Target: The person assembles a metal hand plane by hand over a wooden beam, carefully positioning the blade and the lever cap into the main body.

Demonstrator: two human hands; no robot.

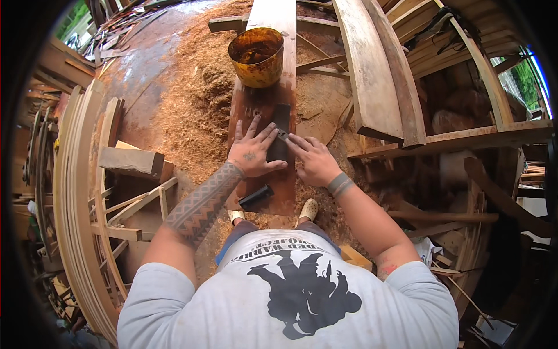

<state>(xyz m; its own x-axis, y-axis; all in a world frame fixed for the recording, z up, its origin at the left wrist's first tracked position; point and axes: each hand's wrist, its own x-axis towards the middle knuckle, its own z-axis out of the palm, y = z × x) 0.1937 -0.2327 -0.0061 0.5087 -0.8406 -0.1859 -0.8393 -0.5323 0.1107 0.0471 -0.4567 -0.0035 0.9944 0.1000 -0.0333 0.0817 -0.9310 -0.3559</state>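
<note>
A dark rectangular sharpening stone (pixel 280 150) lies lengthwise on the wet brown plank (pixel 247 107). Across it is a small flat metal blade (pixel 282 135), partly covered by fingers. My left hand (pixel 254 152) reaches over the stone from the left, fingers spread and laid flat, their tips at the blade and the thumb across the stone's near part. From the right, my right hand (pixel 315 157) grips the blade's end with its fingers close together. On the plank's near end sits a small black block-like object (pixel 256 198), apart from both hands.
A yellow stained bucket (pixel 256 72) with dark brown contents stands farther up the plank. Wood shavings (pixel 197 93) cover the floor to the left. Thick boards (pixel 372 75) lean at the far right, and stacked long strips (pixel 81 192) line the left side.
</note>
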